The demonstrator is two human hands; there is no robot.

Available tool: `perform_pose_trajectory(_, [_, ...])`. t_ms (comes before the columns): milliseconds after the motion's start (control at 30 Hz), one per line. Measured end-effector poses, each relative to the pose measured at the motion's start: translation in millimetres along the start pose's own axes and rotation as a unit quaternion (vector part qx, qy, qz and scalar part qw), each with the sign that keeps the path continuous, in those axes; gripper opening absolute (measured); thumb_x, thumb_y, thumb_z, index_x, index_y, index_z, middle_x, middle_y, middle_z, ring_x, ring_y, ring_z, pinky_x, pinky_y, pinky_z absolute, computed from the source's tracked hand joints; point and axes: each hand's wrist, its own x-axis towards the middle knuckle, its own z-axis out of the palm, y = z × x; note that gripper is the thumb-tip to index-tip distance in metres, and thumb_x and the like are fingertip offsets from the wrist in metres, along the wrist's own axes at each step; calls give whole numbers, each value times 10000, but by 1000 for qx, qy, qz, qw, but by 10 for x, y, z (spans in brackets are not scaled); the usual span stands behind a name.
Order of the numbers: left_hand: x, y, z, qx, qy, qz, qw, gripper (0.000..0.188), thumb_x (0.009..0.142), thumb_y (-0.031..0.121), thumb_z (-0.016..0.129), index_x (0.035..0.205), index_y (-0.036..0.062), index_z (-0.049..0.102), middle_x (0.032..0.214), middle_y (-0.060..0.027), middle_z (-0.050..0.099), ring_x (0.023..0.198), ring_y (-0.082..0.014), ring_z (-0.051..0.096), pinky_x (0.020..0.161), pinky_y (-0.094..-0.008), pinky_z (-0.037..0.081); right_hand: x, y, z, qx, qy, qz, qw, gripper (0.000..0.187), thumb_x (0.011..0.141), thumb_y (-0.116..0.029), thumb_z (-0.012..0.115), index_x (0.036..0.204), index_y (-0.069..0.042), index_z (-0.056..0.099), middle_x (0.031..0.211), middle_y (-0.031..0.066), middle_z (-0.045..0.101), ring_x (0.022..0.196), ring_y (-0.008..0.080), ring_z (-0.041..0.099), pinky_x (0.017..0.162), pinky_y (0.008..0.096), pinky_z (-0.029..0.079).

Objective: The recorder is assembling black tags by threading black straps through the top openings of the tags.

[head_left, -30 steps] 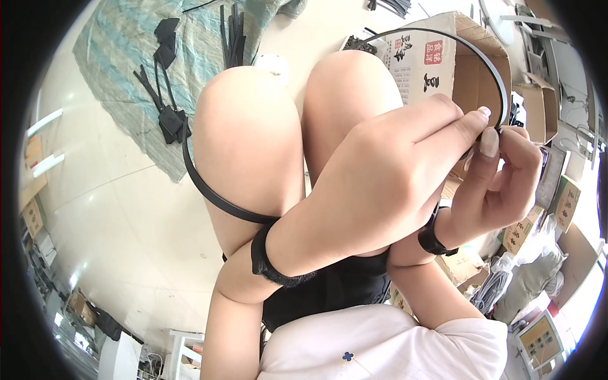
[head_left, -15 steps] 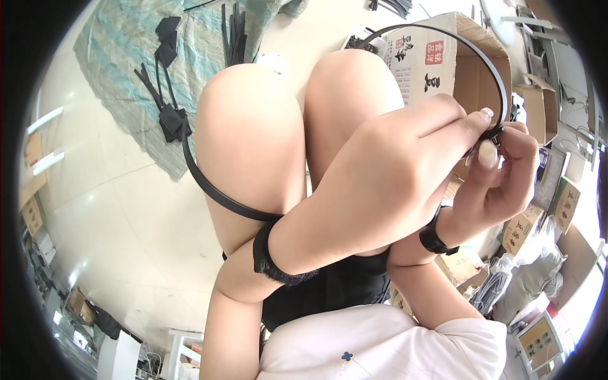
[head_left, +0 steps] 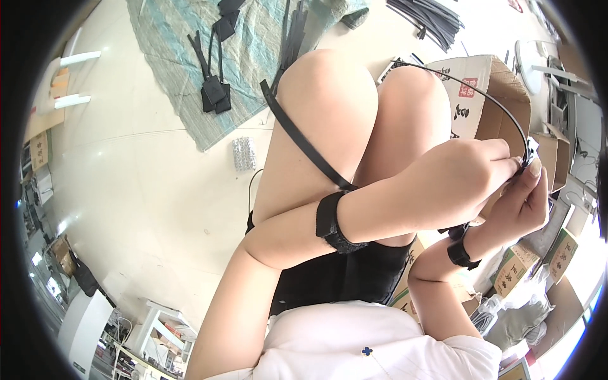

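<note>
Both of my hands meet at the right, in front of an open cardboard box. My left hand (head_left: pixel 484 168) reaches across my lap, fingers pinched on a black strap. My right hand (head_left: pixel 529 199) pinches the same spot from the other side. A thin length of the black strap (head_left: pixel 497 104) arcs from the fingers up past my knee. Another black flat strip (head_left: pixel 304 142) lies across my thigh and passes out of sight behind my left forearm; I cannot tell whether both are one piece. The fingers cover most of the gripped part. Each wrist wears a black band.
A striped green-blue woven sheet (head_left: pixel 183 69) on the floor carries black square pieces (head_left: pixel 215 95) with strips. A bundle of black strips (head_left: pixel 430 22) lies beyond my knees. The open cardboard box (head_left: pixel 500 95) stands at right. A silvery packet (head_left: pixel 243 154) lies on the floor.
My view has shifted, so the sheet and my knees sit further right. Both hands stay pinched together on the strap. The strap's arc looks flatter, and the strip's end on my thigh now shows.
</note>
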Motion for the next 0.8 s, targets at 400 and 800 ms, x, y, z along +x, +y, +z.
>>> perform_pose_trajectory(400, [-75, 512, 45, 5, 12, 23, 1000, 263, 691, 5, 609, 945, -53, 578, 773, -115, 534, 651, -253, 565, 538, -307, 463, -148, -125, -532, -19, 28, -79, 996, 231, 917, -182, 441, 780, -9, 509, 604, 34, 481, 521, 86, 429, 481, 227, 350])
perform_pose_trajectory(800, [-412, 962, -52, 119, 14, 41, 992, 236, 721, 26, 543, 941, -59, 550, 779, -87, 492, 643, -195, 551, 530, -277, 465, -373, -470, -727, 7, -7, 2, 1000, 352, 930, -237, 404, 696, 12, 490, 523, 73, 428, 470, 148, 417, 457, 273, 340])
